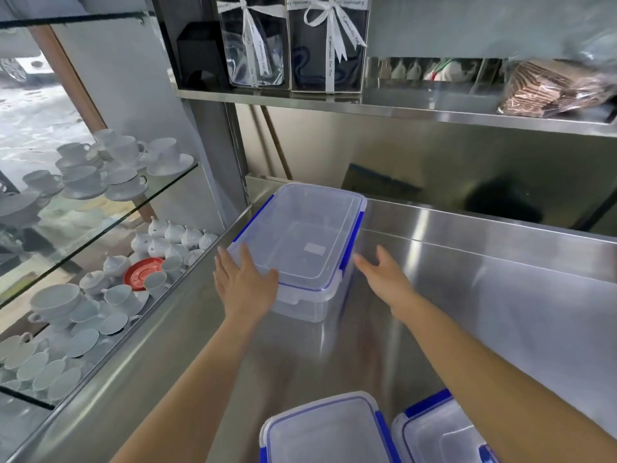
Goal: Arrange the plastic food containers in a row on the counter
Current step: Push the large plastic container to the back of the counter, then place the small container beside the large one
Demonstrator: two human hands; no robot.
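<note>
Nearest you: two clear lidded containers with blue clips, one (329, 432) at the bottom edge, another (440, 432) just beside it to its right.
Far container (300, 248): lidded, standing on the steel counter (467, 312) near its back left corner.
Your left hand (243, 285): fingers spread flat, resting on the far container's near left corner.
Your right hand (384, 275): spread wide, just beside its right side, holding nothing.

White ribbon (334, 45) reads "Especially For You".
</note>
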